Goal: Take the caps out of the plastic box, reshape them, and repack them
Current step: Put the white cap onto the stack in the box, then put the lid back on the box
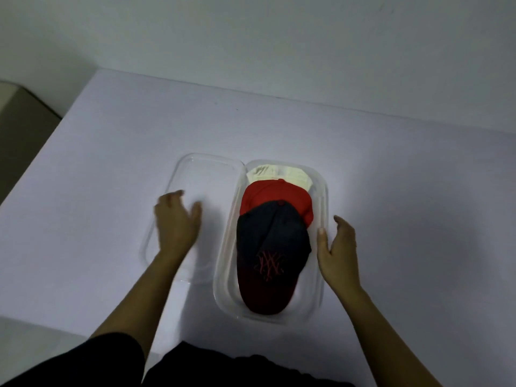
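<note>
A clear plastic box (223, 263) stands open in the middle of the white table. Three caps lie stacked in it: a dark navy cap (272, 247) with a red logo in front, a red cap (276, 195) behind it, a cream cap (279, 174) at the far end. The box's clear lid (181, 169) lies flat to the left of the box. My left hand (176, 222) hovers over the lid with fingers loosely spread, holding nothing. My right hand (339, 252) is beside the box's right wall, fingers straight, thumb at the rim.
The white table (97, 177) reaches to a pale wall at the back. Its left edge drops off to a dark floor (22, 129). My dark clothing (223, 370) shows at the bottom edge.
</note>
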The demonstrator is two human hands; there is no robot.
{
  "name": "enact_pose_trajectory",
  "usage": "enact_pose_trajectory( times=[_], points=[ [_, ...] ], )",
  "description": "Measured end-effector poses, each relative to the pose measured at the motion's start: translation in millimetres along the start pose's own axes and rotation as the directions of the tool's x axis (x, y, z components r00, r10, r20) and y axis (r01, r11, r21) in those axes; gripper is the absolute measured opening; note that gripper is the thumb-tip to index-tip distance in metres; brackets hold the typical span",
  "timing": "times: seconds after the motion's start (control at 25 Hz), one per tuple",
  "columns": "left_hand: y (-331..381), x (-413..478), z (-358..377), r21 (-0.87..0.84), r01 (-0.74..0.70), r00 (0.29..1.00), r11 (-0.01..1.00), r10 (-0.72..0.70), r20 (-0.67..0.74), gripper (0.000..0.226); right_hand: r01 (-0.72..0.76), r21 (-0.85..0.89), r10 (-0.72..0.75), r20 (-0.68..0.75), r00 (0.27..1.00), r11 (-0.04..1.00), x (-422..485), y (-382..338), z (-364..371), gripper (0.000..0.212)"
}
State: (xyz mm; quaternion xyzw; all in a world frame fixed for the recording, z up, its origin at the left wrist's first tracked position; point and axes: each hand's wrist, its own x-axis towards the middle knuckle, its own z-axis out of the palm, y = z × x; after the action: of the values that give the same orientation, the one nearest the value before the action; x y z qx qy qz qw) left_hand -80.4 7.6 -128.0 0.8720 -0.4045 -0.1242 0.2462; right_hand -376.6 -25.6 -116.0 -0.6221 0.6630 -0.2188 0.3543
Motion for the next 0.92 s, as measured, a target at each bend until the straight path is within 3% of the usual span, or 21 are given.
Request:
enact_pose_trajectory(
  times=[0.08,0.12,0.16,0.32,0.52,0.6,0.76,0.84,0.92],
  points=[
    [-35.8,9.3,-4.9,0.179,0.405,0.905,0.897,-0.421,0.061,0.082,-0.211,0.118,0.199,0.108,0.974,0.970,-14.4,3.6,11.8,0.053],
    [-47.6,10.2,-5.8,0.226,0.504,0.840,0.834,-0.534,0.095,0.092,-0.260,0.154,0.239,0.142,0.961,0.953,-18.7,3.8,16.3,0.051],
    [-53.2,9.9,-6.0,0.239,0.525,0.821,0.817,-0.560,0.109,0.096,-0.276,0.174,0.251,0.154,0.956,0.945,-21.2,3.1,19.1,0.046],
    [-56.2,10.1,-7.4,0.172,0.428,0.890,0.888,-0.447,0.094,0.095,-0.242,0.139,0.228,0.113,0.967,0.960,-20.3,-1.0,22.6,0.039],
    [-52.8,27.3,-55.0,-0.185,0.417,0.899,0.890,-0.374,0.228,0.069,-0.260,0.112,0.243,0.147,0.959,0.959,-22.5,-1.0,18.9,0.040],
    [-39.2,32.1,-85.1,-0.329,0.367,0.929,0.870,-0.325,0.176,0.060,-0.219,0.110,0.207,0.112,0.972,0.969,-22.5,-0.9,16.2,0.050],
    [5.9,32.1,-147.2,-0.370,0.134,0.990,0.919,-0.138,0.016,0.058,0.005,0.108,0.002,-0.065,0.998,0.994,-24.1,-35.7,1.2,0.056],
    [38.9,22.2,-168.9,-0.435,0.025,0.999,0.900,-0.043,-0.031,0.056,0.063,0.225,-0.063,-0.007,0.998,0.972,-26.1,-68.8,-7.0,0.057],
    [72.9,3.7,-174.9,-0.533,-0.043,0.999,0.845,0.038,-0.020,0.053,0.027,0.435,-0.073,0.090,0.993,0.900,-24.9,-100.3,-14.1,0.070]
  ],
)
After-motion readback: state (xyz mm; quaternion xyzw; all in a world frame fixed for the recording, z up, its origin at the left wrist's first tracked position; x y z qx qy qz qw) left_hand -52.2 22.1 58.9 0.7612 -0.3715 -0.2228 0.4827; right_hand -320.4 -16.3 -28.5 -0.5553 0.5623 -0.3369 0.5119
